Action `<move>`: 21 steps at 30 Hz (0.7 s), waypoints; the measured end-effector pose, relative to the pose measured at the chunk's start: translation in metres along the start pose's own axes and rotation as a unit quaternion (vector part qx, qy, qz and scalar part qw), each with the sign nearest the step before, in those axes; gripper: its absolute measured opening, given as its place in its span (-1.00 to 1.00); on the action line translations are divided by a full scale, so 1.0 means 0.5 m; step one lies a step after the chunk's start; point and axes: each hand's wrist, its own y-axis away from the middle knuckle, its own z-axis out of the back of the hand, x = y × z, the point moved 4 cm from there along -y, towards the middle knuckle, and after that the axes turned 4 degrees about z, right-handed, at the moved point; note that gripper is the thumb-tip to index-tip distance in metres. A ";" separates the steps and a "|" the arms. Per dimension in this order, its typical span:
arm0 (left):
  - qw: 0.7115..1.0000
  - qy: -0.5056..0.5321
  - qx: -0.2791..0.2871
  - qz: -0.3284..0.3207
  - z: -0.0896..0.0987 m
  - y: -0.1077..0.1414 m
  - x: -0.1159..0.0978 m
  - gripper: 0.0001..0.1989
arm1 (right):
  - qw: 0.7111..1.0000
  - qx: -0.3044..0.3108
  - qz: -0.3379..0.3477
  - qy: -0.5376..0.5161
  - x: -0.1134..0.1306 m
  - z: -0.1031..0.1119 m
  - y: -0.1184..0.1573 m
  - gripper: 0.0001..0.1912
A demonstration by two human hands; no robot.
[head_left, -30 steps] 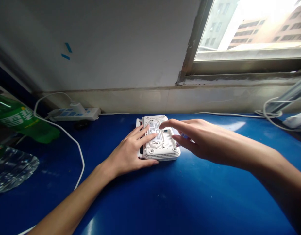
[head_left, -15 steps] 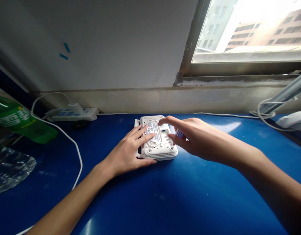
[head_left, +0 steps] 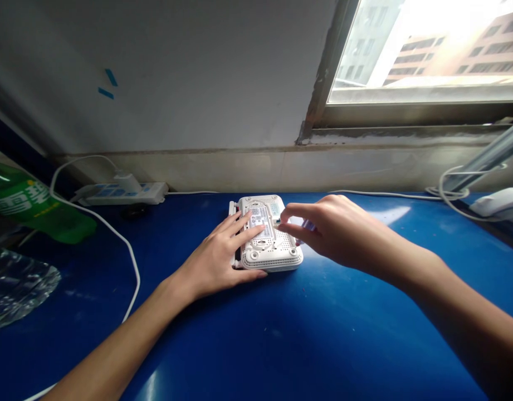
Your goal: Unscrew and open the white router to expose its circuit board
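White router (head_left: 273,246) lies underside-up on the tabletop (head_left: 281,340), apparently braced by the splayed left hand (head_left: 214,249); the right hand (head_left: 337,229) pinches in at its recess (head_left: 287,239), any grip indiscernible, likely needing steadiness next; beyond, a power strip (head_left: 110,193).

The bench (head_left: 306,345) was surfaced in glossy blue and backed by a grey wall (head_left: 206,72), which was marked by two short blue strips (head_left: 111,77). Its foot was lined with pale tiles (head_left: 231,171). At upper right, buildings (head_left: 494,53) were framed by a window (head_left: 419,94); bright daylight was cast through it and reflected on the bench.
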 end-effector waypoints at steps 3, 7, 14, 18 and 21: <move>1.000 -0.001 0.002 0.002 0.002 0.000 -0.003 -0.09 | 0.999 0.006 0.020 -0.050 -0.009 -0.004 0.005 -0.74; 1.000 -0.001 0.001 0.002 0.004 0.000 -0.004 -0.10 | 0.996 0.012 0.041 -0.074 -0.013 -0.004 0.016 -0.54; 1.000 -0.009 0.004 0.001 0.000 -0.002 -0.002 -0.10 | 0.999 -0.004 0.031 -0.016 0.005 0.008 0.009 -0.78; 1.000 -0.012 0.004 0.007 0.001 -0.001 -0.002 -0.10 | 1.000 0.003 0.010 0.003 0.005 0.008 0.001 -0.68; 1.000 -0.013 0.005 0.008 0.001 0.000 -0.001 -0.10 | 0.998 0.006 0.009 -0.061 0.001 0.002 0.001 -0.74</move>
